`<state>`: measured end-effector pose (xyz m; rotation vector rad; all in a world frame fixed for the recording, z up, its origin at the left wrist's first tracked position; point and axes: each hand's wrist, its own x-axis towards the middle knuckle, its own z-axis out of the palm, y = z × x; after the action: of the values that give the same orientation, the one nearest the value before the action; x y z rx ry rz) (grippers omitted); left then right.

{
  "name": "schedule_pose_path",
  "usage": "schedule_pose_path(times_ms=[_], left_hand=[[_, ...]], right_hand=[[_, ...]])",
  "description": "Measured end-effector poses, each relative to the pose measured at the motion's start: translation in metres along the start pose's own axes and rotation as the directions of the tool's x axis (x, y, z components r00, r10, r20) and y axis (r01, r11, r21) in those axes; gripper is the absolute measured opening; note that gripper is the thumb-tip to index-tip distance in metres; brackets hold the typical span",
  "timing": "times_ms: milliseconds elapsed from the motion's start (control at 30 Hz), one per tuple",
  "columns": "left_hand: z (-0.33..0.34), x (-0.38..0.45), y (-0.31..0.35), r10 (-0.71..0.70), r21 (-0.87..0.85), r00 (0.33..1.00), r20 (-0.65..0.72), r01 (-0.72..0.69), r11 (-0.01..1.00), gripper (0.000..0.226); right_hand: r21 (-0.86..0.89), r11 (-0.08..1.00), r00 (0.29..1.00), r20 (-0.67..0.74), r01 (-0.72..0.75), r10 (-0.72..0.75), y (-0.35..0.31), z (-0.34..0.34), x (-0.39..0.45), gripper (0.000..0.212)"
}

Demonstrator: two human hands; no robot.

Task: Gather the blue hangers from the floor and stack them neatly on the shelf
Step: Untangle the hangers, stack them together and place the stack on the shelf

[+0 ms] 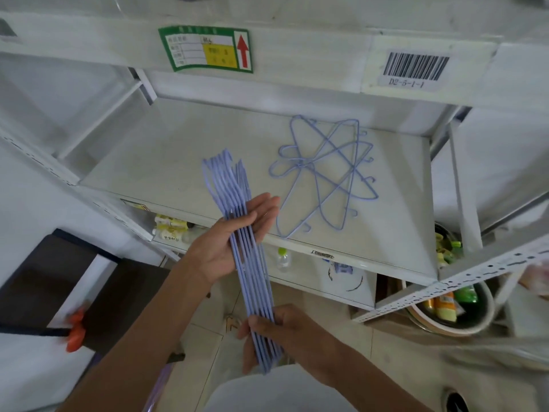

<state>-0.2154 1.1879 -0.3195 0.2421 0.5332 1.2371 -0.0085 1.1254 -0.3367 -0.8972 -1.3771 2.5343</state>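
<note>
A bundle of several blue wire hangers (252,272) is held edge-on between my hands, its hooked end reaching over the white shelf (166,150). My left hand (225,248) supports the bundle's middle from below, fingers stretched out and thumb laid across the wires. My right hand (276,331) grips the lower end, fingers curled round it. To the right of the bundle, a loose, crossed pile of blue hangers (326,173) lies flat on the shelf, apart from both hands.
The shelf above carries a green label (205,49) and a barcode tag (416,68) on its front edge. Below, a lower shelf holds a small bottle (282,258). A bowl of packets (448,307) sits low right. A dark box (59,281) stands at left.
</note>
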Motion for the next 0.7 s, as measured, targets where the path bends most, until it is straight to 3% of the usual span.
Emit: schedule_pose_path(times_ms=[100, 167, 300, 433, 500, 600, 700], left_hand=[[0.004, -0.001, -0.009, -0.121, -0.100, 0.992, 0.026, 0.123, 0.987, 0.044], [0.005, -0.002, -0.017, -0.202, -0.072, 0.978, 0.060, 0.206, 0.976, 0.047], [-0.002, 0.002, -0.018, -0.263, 0.128, 0.965, 0.014, 0.259, 0.957, 0.045], [-0.004, 0.004, -0.005, -0.277, 0.394, 0.961, -0.015, 0.260, 0.881, 0.043], [-0.003, 0.005, 0.003, -0.266, 0.426, 0.964, -0.004, 0.243, 0.872, 0.043], [-0.006, 0.004, 0.012, -0.232, 0.422, 0.973, -0.013, 0.216, 0.880, 0.044], [-0.009, -0.002, 0.019, -0.223, 0.459, 0.974, -0.036, 0.214, 0.862, 0.043]], right_hand=[[0.050, 0.996, 0.997, 0.032, 0.070, -0.071, 0.009, 0.007, -0.007, 0.032], [0.113, 0.991, 0.996, 0.044, 0.068, -0.074, 0.016, 0.009, -0.014, 0.032], [0.137, 0.990, 0.999, 0.039, 0.022, -0.028, 0.018, 0.001, -0.027, 0.031], [-0.058, 0.997, 0.998, 0.042, 0.044, -0.041, 0.012, -0.017, -0.028, 0.025], [-0.056, 0.998, 0.998, 0.057, 0.019, -0.015, 0.009, -0.028, -0.026, 0.022], [-0.150, 0.989, 0.993, -0.115, -0.015, -0.002, -0.007, -0.072, -0.003, 0.039], [-0.118, 0.991, 0.921, -0.377, 0.059, -0.100, -0.056, -0.139, 0.024, 0.035]])
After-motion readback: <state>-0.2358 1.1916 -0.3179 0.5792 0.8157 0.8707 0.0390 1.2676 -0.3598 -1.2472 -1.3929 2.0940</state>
